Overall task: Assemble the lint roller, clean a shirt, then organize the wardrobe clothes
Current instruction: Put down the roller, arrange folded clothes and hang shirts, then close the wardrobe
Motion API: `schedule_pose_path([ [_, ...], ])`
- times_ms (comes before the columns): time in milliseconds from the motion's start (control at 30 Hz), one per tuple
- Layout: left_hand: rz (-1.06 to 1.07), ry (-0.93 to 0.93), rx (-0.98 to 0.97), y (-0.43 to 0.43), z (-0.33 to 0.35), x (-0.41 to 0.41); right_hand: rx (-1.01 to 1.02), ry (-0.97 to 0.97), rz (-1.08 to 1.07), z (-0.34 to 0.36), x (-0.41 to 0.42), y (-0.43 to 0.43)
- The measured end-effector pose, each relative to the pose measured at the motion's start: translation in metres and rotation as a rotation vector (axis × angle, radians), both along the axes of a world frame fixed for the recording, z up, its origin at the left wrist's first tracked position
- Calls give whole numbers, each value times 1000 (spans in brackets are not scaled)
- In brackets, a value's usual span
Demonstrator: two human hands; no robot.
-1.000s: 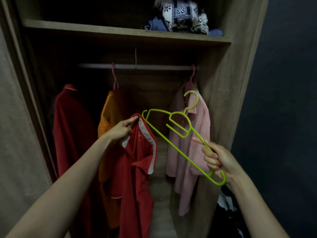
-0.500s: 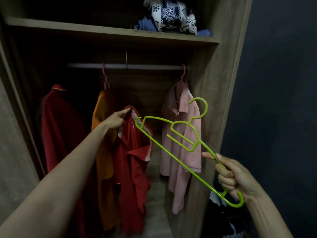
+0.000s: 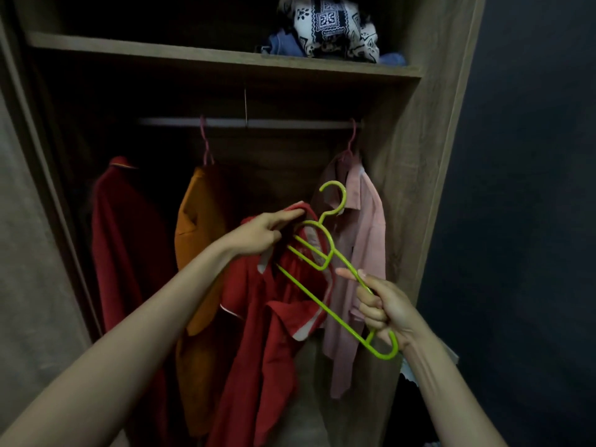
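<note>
I hold a red shirt (image 3: 258, 321) with white trim up in front of the open wardrobe. My left hand (image 3: 263, 232) grips it at the collar. My right hand (image 3: 382, 306) grips the lower arm of a lime-green plastic hanger (image 3: 325, 256). The hanger is tilted, hook up and to the left, and its far arm lies inside the shirt's neck opening. The rest of the shirt hangs limp below my left hand.
On the wardrobe rail (image 3: 251, 122) hang a dark red garment (image 3: 122, 240), an orange shirt (image 3: 196, 240) and a pink shirt (image 3: 364, 250). Folded patterned and blue clothes (image 3: 329, 30) lie on the shelf (image 3: 193, 56) above. Dark items sit at the lower right.
My right hand has brought the hanger up and left, and its far arm now goes into the red shirt's collar. My left hand has raised the collar to the right.
</note>
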State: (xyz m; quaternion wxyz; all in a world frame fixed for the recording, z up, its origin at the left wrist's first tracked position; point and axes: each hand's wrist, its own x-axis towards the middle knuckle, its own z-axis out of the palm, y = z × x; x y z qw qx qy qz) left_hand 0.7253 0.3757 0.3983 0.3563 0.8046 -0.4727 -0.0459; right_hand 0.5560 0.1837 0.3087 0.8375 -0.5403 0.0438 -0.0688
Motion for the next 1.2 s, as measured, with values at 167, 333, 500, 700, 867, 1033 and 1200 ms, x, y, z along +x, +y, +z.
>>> schedule_pose_path([
  [167,-74,-250,30,9,-16,-23,63,-75,-7,-3,-2,-1],
  [333,3,-668,-176,26,-10,-20,-15,-160,62,-3,-10,-14],
  [500,216,-844,-60,22,7,4,-80,-257,148,12,-10,-31],
  [700,209,-770,-265,9,18,5,-596,-211,-216,45,-11,-50],
  [867,279,-760,-331,11,11,-2,-1095,-365,-1074,27,-4,-44],
  [1033,322,-777,-367,19,15,-3,-1025,-478,-1113,-27,9,30],
  [1200,309,-757,-450,29,23,-9,-990,83,-792,-55,58,43],
])
